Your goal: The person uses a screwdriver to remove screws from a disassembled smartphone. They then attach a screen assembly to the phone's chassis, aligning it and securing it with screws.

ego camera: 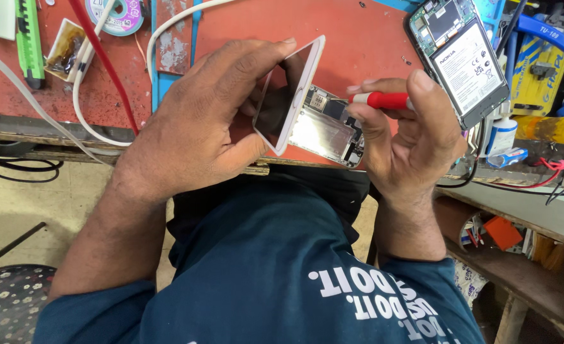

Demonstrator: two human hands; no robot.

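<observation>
Two hands [193, 121] [409, 134] gripping phone [295, 95] past bench edge [59, 137]

My screwdriver handle [379, 100] is red and the phone frame [300, 89] white. My desk [358, 38] is worn red with blue strips; my shirt [263, 267] is teal.

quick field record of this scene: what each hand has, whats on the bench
left hand: holds white-framed phone screen panel, lifted open on edge
right hand: grips red-handled screwdriver, tip toward opened phone body
bench: worn red work mat
right of hands: second opened phone with exposed battery
left of hands: green utility knife, white cable
</observation>
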